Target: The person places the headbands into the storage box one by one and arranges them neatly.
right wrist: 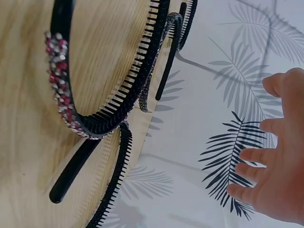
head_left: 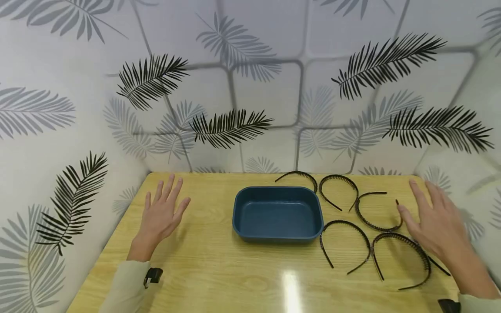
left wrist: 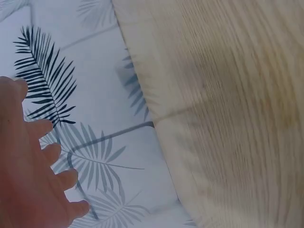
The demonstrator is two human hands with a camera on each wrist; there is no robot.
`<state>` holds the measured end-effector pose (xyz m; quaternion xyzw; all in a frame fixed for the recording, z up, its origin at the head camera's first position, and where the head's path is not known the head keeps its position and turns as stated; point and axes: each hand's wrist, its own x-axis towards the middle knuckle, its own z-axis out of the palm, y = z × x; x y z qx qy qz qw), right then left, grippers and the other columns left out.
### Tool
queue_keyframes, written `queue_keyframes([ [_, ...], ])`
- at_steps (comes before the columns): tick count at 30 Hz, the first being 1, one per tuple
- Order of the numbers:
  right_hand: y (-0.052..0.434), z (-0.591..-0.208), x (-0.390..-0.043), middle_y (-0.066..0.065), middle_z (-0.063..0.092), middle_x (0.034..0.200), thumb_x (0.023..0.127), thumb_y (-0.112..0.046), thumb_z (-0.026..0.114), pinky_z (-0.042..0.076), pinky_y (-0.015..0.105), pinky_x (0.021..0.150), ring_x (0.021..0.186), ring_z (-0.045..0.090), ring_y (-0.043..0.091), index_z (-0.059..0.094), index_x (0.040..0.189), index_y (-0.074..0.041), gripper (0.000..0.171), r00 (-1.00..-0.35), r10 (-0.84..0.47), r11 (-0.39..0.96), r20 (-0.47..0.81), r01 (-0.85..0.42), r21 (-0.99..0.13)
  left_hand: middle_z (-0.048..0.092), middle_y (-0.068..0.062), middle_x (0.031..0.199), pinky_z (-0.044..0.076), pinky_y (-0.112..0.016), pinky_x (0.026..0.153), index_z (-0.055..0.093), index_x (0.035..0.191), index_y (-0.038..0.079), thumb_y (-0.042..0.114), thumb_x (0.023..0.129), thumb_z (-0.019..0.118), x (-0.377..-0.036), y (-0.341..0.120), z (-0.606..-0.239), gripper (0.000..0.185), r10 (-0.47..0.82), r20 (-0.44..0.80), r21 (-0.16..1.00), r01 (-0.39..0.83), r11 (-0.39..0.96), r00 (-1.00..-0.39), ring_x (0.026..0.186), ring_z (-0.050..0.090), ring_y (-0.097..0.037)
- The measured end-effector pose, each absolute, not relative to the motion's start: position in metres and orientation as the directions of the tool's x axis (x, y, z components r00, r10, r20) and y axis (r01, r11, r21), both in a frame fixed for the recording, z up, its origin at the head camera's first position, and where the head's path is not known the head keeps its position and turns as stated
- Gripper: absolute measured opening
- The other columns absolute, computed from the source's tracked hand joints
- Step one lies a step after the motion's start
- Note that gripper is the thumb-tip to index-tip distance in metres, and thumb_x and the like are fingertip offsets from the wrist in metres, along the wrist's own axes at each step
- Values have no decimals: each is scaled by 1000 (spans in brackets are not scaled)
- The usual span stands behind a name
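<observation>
- Fingers of the right hand (head_left: pixel 434 219) are spread and straight; it hovers over the right end of the table (head_left: pixel 219 269) and holds nothing.
- Fingers of the left hand (head_left: pixel 162 213) are also spread, with nothing in its grasp, above the table's left part, well apart from the other things.
- Pale wood-grain covers the table, with a bright glare spot near its front edge; walls papered with black and grey palm leaves (head_left: pixel 228 126) close it in at the back and both sides.
- Nearest the right hand lies a toothed black headband (head_left: pixel 403 256), partly under the palm in the head view; the right wrist view shows one headband set with pink and clear stones (right wrist: pixel 59 76) along its outer face.
- Four more black headbands lie on the table to its left and behind: one (head_left: pixel 344 243) just beside the tray's front right corner, one (head_left: pixel 377 213) near the fingertips, one (head_left: pixel 338 189) behind that, and one (head_left: pixel 299 176) behind the tray's back edge.
- A dark blue rectangular tray (head_left: pixel 240 208) sits at the table's middle, between the two hands, with nothing inside.
</observation>
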<state>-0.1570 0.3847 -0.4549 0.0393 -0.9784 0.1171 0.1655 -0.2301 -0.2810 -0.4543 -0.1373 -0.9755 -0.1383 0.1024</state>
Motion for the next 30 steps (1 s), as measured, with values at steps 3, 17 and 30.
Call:
queue_keyframes([
  [3, 386, -455, -148, 37, 16, 160, 107, -40, 47, 20, 80, 103, 137, 22, 66, 13, 166, -11, 74, -935, -1, 965, 355, -94, -244, 4, -10, 173, 5, -77, 114, 15, 167, 18, 50, 111, 35, -227, -272, -452, 68, 259, 259, 284, 329, 901, -931, 156, 3, -42],
  [17, 385, -463, -100, 40, 41, 130, 106, -25, 55, 31, 70, 80, 113, 39, 57, 25, 164, -9, 67, -899, 115, 903, 422, -82, -421, 10, -11, 172, 18, -76, 113, 18, 166, 13, 34, 113, 41, -208, -222, -472, 62, 310, 345, 475, 449, 757, -886, 153, 13, -46],
  [30, 388, -485, -66, 36, 52, 120, 107, -19, 54, 52, 27, 57, 99, 55, 51, 32, 158, 3, 60, -938, 194, 812, 286, -10, -584, 6, -6, 172, 20, -63, 120, 15, 166, 12, 23, 113, 42, -206, -183, -491, 61, 377, 298, 661, 475, 581, -877, 156, 13, -36],
])
